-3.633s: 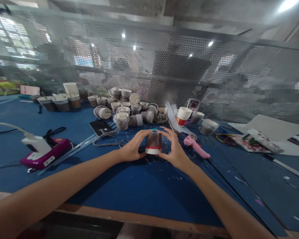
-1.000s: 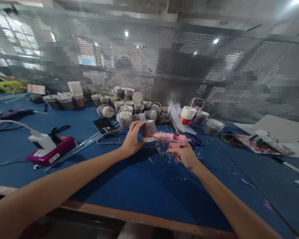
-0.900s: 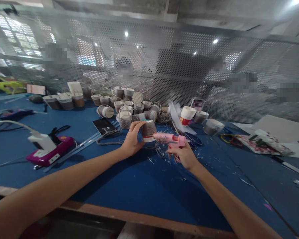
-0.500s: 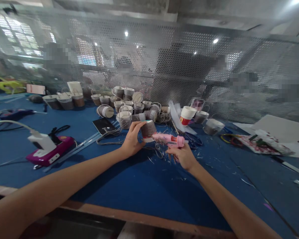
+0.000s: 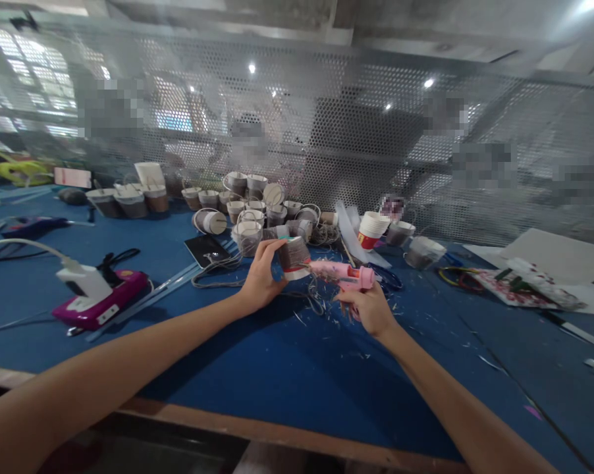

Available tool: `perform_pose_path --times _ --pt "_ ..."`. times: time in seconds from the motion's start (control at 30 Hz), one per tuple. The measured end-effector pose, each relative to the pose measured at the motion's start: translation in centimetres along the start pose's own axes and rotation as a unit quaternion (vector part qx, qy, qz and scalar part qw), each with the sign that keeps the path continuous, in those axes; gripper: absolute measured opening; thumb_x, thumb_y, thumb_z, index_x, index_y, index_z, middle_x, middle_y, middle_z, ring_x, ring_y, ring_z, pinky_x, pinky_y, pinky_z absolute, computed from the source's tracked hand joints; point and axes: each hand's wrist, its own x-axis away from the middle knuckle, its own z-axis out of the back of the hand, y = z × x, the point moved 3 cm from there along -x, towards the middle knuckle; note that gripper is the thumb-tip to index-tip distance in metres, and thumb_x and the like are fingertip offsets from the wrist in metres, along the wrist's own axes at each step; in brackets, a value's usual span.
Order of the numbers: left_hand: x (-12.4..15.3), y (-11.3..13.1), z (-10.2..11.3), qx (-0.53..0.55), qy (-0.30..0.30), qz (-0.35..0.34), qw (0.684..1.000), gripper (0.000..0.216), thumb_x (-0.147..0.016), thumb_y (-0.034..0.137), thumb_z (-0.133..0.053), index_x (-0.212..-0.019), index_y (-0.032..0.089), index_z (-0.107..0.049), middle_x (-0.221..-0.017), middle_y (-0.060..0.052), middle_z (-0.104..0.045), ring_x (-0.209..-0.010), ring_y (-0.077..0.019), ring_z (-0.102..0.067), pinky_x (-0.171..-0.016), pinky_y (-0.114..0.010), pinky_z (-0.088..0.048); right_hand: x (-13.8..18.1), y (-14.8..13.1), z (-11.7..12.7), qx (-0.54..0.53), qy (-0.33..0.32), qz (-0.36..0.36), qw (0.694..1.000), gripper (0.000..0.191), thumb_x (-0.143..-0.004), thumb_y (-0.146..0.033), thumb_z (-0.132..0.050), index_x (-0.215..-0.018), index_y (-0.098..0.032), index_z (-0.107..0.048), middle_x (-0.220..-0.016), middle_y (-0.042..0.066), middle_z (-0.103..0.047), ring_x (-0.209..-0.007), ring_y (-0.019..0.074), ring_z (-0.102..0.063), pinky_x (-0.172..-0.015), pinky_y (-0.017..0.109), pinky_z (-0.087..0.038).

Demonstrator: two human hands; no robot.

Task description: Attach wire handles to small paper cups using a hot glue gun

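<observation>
My left hand (image 5: 260, 279) is closed round a paper cup (image 5: 292, 255) wrapped in brown twine, held upside down just above the blue table (image 5: 287, 368). My right hand (image 5: 369, 308) grips a pink glue gun (image 5: 344, 274) by its handle. The gun's nozzle points left and touches the cup's lower side. Loose twine (image 5: 218, 270) trails from the cup across the table.
A heap of twine-wrapped cups (image 5: 257, 210) lies behind the hands, with a stack of plain paper cups (image 5: 369, 230) to its right. A magenta device with a white plug (image 5: 92, 296) and a phone (image 5: 205, 249) lie left. Scissors (image 5: 386, 276) and a perforated metal screen (image 5: 326, 145) are beyond.
My right hand let go of the cup, picked up the pink glue gun and brought its nozzle to the cup. The left hand has kept hold of the cup and tilted it slightly.
</observation>
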Motion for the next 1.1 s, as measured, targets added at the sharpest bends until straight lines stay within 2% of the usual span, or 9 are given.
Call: perform_pose_path --times 0.33,0.53,0.73,0.97,1.1 --pt "-0.1 0.1 0.2 0.015 0.022 0.006 1.000 0.066 -0.068 0.011 -0.067 -0.127 0.023 -0.040 -0.124 -0.010 -0.045 -0.119 -0.0246 -0.047 -0.100 -0.048 -0.046 -0.3 0.0 0.5 -0.024 0.027 -0.006 0.999 0.015 -0.051 -0.021 -0.064 -0.042 -0.019 -0.052 -0.036 -0.002 -0.048 -0.036 0.0117 -0.041 -0.039 0.027 -0.035" --pt "-0.1 -0.3 0.0 0.038 0.028 0.009 0.999 0.064 -0.069 0.015 -0.068 -0.127 0.022 -0.040 -0.126 -0.011 -0.045 -0.120 -0.0243 -0.047 -0.100 -0.045 -0.045 -0.3 -0.1 0.8 -0.008 0.025 -0.014 1.000 0.024 -0.055 -0.022 -0.062 -0.035 -0.021 -0.048 -0.031 -0.002 -0.044 -0.032 0.0124 -0.041 -0.037 0.028 -0.034" --pt "-0.1 -0.7 -0.1 0.059 0.043 0.008 0.997 0.066 -0.067 0.015 -0.069 -0.126 0.021 -0.040 -0.126 -0.012 -0.046 -0.121 -0.0248 -0.048 -0.102 -0.045 -0.044 -0.5 -0.4 1.2 -0.010 0.039 -0.004 0.999 0.022 -0.051 -0.022 -0.060 -0.033 -0.021 -0.047 -0.033 -0.002 -0.043 -0.034 0.0105 -0.038 -0.037 0.027 -0.033" --pt "0.0 -0.7 -0.3 0.103 0.043 0.012 0.994 0.068 -0.066 0.013 -0.069 -0.127 0.024 -0.040 -0.127 -0.010 -0.044 -0.123 -0.0241 -0.047 -0.106 -0.046 -0.041 -0.7 0.2 1.0 -0.031 0.046 -0.023 0.998 0.028 -0.051 -0.026 -0.059 -0.030 -0.022 -0.041 -0.027 -0.003 -0.037 -0.029 0.0095 -0.033 -0.034 0.026 -0.029" --pt "0.0 -0.8 -0.4 0.122 0.036 0.011 0.992 0.070 -0.066 0.014 -0.070 -0.129 0.024 -0.038 -0.129 -0.011 -0.043 -0.125 -0.0257 -0.045 -0.107 -0.049 -0.039 -0.9 0.4 1.5 0.027 0.073 -0.009 0.997 0.026 -0.056 -0.027 -0.057 -0.033 -0.022 -0.044 -0.032 -0.001 -0.042 -0.033 0.0116 -0.038 -0.038 0.027 -0.032"
